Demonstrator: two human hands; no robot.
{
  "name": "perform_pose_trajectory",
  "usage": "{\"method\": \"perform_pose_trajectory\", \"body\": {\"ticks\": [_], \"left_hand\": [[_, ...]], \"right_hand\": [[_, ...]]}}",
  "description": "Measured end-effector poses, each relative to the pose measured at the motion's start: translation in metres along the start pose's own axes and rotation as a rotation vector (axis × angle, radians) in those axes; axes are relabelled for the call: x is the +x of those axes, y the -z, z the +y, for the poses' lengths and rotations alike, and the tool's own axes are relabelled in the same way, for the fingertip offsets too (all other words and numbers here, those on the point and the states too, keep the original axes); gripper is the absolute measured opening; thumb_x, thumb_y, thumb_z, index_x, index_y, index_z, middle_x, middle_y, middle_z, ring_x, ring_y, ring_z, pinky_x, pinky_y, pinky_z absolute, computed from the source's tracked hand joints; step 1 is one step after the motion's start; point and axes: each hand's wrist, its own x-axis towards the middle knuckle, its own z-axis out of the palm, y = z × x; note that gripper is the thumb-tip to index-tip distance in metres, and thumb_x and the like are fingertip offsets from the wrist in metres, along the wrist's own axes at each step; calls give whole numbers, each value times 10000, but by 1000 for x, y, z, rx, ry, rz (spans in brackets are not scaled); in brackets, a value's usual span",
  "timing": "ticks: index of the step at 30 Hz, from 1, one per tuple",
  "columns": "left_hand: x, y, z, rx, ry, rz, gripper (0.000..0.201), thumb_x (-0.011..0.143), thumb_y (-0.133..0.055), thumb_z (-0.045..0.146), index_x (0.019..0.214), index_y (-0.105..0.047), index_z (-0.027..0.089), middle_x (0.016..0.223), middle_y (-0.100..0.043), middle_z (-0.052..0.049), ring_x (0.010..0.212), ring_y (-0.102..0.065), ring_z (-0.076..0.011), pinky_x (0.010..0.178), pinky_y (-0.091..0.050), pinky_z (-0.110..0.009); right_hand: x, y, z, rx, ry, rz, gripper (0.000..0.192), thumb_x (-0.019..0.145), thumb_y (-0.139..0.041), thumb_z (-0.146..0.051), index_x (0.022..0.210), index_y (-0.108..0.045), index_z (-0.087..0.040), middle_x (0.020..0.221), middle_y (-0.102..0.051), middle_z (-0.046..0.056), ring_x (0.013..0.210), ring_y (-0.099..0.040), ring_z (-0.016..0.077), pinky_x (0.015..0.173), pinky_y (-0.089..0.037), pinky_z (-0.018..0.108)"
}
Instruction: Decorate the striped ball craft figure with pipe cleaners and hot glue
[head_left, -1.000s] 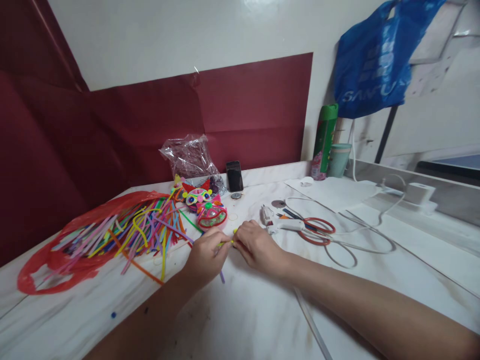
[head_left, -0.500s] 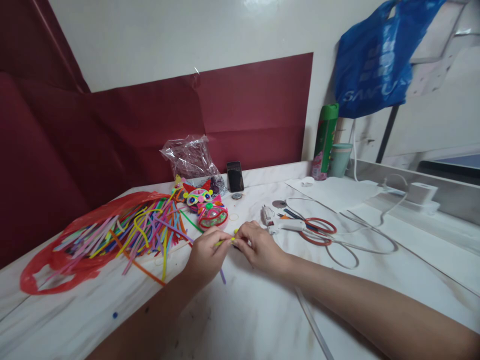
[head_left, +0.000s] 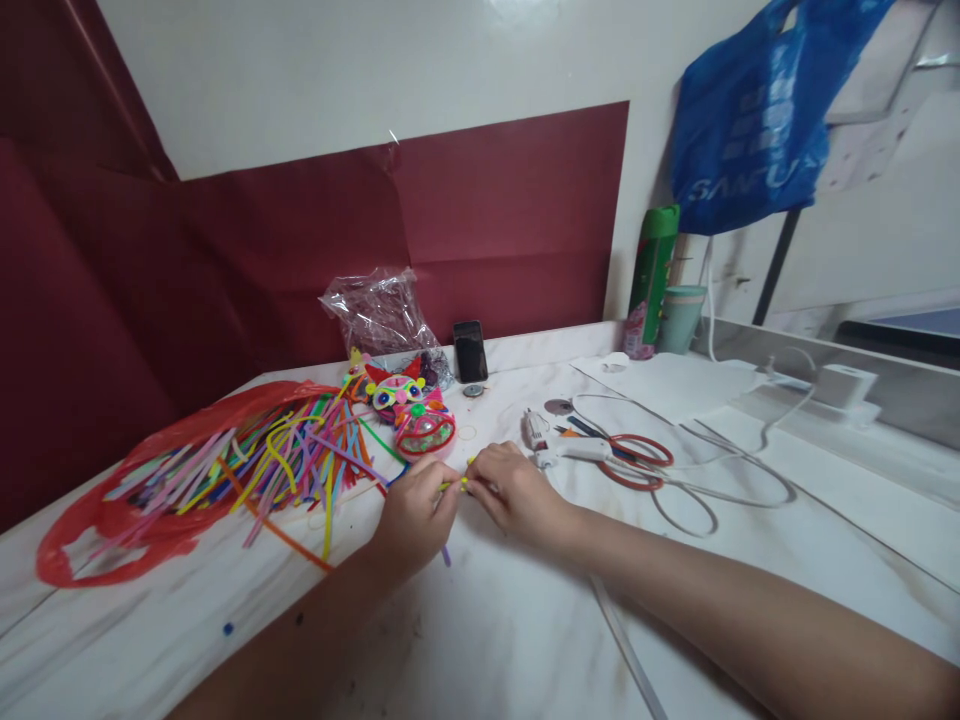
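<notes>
Between my two hands is a short yellow pipe cleaner (head_left: 464, 483), pinched at the fingertips. My left hand (head_left: 417, 508) is closed on one part of it, and my right hand (head_left: 517, 492) is closed on the other, with the fingers curled over. Most of the yellow piece is hidden by the fingers. Just beyond them stands a colourful pipe-cleaner animal figure (head_left: 424, 430) with a pink, red-rimmed mouth and big eyes. To the left, a heap of pipe cleaners (head_left: 289, 455) in many colours lies on a red plastic bag (head_left: 161, 548).
A white glue gun (head_left: 577, 448) and red-handled scissors (head_left: 637, 462) lie right of my hands, with a looping cable. A phone (head_left: 470, 352) leans at the back beside a clear plastic wrapper (head_left: 379, 312). A green spray can (head_left: 651, 283) and a cup (head_left: 682, 320) stand at back right.
My hands stay together at nearly the same spot. The fingers have shifted slightly on the yellow piece, and the view has moved a little.
</notes>
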Motion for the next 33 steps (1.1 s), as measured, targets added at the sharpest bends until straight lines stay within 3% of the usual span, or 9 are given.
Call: {"method": "perform_pose_trajectory", "body": {"ticks": [3,9,13,16,19,23,27,33], "left_hand": [[1,-1,0,-132,153,-1,131,758,-511,151,648,-581,163,654,-564,-14,661,-549,-136,614,-423,-236],[5,-1,6,-539,524,3,120,702,-596,265,658,-593,153,659,-591,1,647,-547,-124,606,-430,-226],[5,0,12,-631,640,-10,147,678,-607,298,645,-584,156,573,-561,23,544,-506,-105,515,-396,-209],[5,1,11,-528,585,-1,121,681,-594,267,633,-577,158,582,-559,21,560,-513,-112,531,-404,-215],[5,1,5,-332,432,9,82,704,-553,200,632,-566,162,635,-568,6,636,-541,-129,599,-424,-233],[2,1,-1,-111,164,-7,134,746,-492,125,623,-519,172,658,-546,-8,668,-538,-135,609,-410,-237],[-2,0,-5,25,-35,-54,163,792,-446,112,653,-498,178,651,-529,-16,648,-523,-140,589,-395,-248],[-3,-1,-10,-11,-45,-111,147,775,-458,97,668,-515,179,667,-554,-21,661,-542,-140,600,-410,-246]], "right_hand": [[0,1,-2,-32,17,27,170,836,-453,-141,672,-467,-186,656,-536,31,660,-474,167,672,-351,308],[1,5,-12,291,-218,111,175,832,-487,-188,659,-463,-196,633,-526,-7,623,-484,137,615,-372,261],[-2,0,-13,449,-342,127,166,837,-506,-265,690,-499,-189,629,-531,-13,600,-487,130,565,-382,242],[-2,-3,-12,513,-395,121,178,840,-517,-300,703,-512,-187,645,-550,-11,614,-507,133,579,-402,246],[-2,-4,-10,496,-375,65,142,837,-524,-279,735,-541,-183,672,-567,-2,647,-528,140,620,-421,259],[-2,-2,-6,268,-206,50,38,818,-527,-186,792,-555,-185,728,-590,20,710,-533,159,681,-411,291],[-3,-3,0,74,-28,31,105,836,-491,-140,750,-531,-187,714,-591,37,712,-526,171,696,-384,310],[-4,-5,7,-61,109,-11,149,856,-420,-136,733,-487,-186,693,-564,48,677,-487,175,670,-365,306]]}}
